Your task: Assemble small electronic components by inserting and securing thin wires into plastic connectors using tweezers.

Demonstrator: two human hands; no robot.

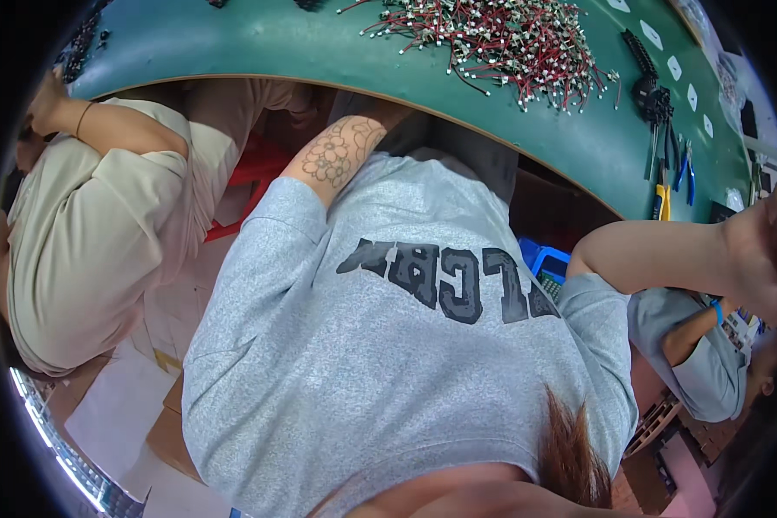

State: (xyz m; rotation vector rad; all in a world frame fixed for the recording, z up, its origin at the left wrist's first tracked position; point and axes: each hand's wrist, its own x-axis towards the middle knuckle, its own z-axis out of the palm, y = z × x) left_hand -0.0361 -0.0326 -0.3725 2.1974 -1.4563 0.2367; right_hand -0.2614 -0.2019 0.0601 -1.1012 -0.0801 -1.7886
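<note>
Wires (509, 47) lie heaped on the green surface (259, 47), ahead and to the right of the left grip | left grip hidden under the surface's edge, state impossible to tell | right grip (758, 246) raised, cropped by the rim, state unclear | yellow pliers (663, 192) left of it

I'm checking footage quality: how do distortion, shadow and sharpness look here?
In the head view, the smooth green tabletop curves along its near edge; the head view shows deep shadow beneath it; in the head view the heap of red-wired white connectors looks fairly crisp, and the bare right hand meets the dark rim.
</note>
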